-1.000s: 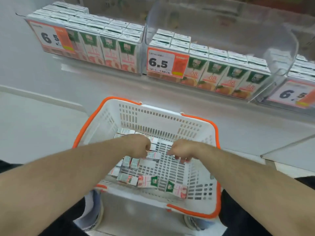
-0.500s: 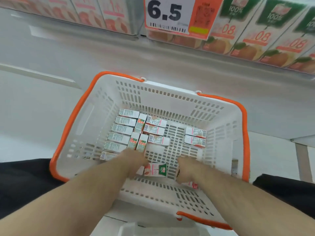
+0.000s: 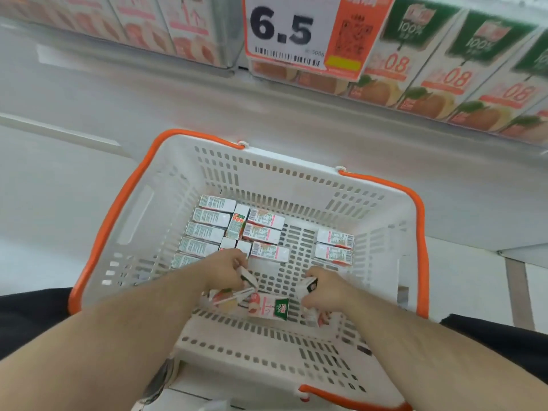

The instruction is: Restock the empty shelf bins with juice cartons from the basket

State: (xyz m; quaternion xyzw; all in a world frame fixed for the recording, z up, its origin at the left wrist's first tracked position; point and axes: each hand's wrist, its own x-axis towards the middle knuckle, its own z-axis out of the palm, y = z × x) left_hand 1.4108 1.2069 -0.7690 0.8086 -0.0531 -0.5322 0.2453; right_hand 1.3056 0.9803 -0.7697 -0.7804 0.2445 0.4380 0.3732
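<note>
A white basket with an orange rim stands on the floor below me. Several small juice cartons lie in rows at its far left, and two more cartons lie at the right. My left hand grips a carton near the basket's front, with other cartons under it. My right hand grips another carton. One loose carton with a green top lies between my hands.
Above the basket runs a shelf edge with a 6.5 price tag. Shelf bins hold pink cartons at the left and orange-fruit cartons at the right. My dark trouser legs flank the basket.
The camera has tilted down and closer to the basket. Both hands went from the basket's middle to its front and now grip cartons.
</note>
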